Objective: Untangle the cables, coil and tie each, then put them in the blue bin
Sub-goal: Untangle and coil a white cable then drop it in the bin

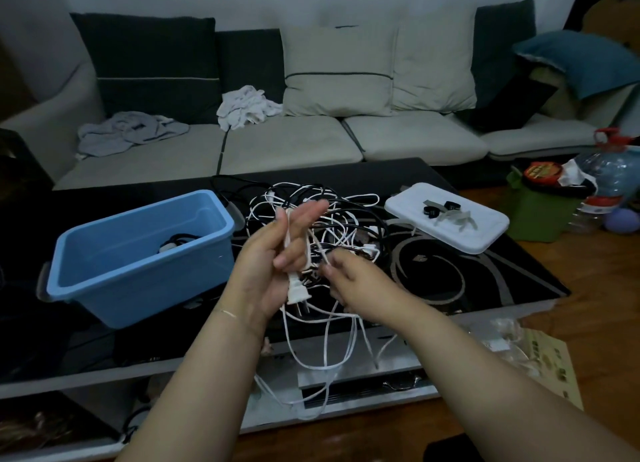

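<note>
A tangle of white and black cables lies on the black table. My left hand is raised over the table's front part, fingers mostly straight, thumb pressing a white cable against the palm. Its two-pin plug hangs below the palm. My right hand pinches a strand of the same white cable just right of the left hand. Loops of that cable dangle past the table's front edge. The blue bin stands at the left with a coiled cable inside.
A white lid with black and grey ties on it lies at the table's right. A sofa with cushions and crumpled cloths runs behind the table. Bottles and a green box crowd the floor at the right. Papers lie on the floor beside the table's front right corner.
</note>
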Demonstrator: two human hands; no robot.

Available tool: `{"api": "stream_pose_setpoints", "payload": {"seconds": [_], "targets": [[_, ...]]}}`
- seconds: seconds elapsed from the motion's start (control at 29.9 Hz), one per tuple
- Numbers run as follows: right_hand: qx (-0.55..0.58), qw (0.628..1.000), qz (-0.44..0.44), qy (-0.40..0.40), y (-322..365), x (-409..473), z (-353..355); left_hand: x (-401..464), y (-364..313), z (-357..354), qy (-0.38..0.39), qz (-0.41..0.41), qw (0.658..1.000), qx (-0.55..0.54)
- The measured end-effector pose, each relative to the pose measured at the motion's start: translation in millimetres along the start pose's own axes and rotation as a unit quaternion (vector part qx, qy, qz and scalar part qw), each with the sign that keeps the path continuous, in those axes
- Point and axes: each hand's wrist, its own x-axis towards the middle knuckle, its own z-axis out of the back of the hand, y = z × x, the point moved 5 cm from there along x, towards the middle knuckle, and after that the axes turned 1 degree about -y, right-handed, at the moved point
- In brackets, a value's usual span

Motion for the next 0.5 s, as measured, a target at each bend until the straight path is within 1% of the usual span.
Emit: {"api": "stream_pose_setpoints", "payload": {"seconds": [0.1,0.2,0.4,0.5], "targets": [[-0.095,0.994,0.047,0.02,11,-6,-8,-1,-7,10,-0.05,-0.04,0.995,0.071],[-0.166,0.984,0.059,0.014,24,-12,-10,-2,-6,10,-0.078,-0.046,0.991,0.101],[-0.214,0.974,0.071,0.006,34,-16,-7,-1,-3,11,-0.078,-0.073,0.982,0.158],[-0.222,0.972,0.073,0.005,35,-18,-6,-2,-3,12,-0.085,-0.092,0.964,0.236]]}}
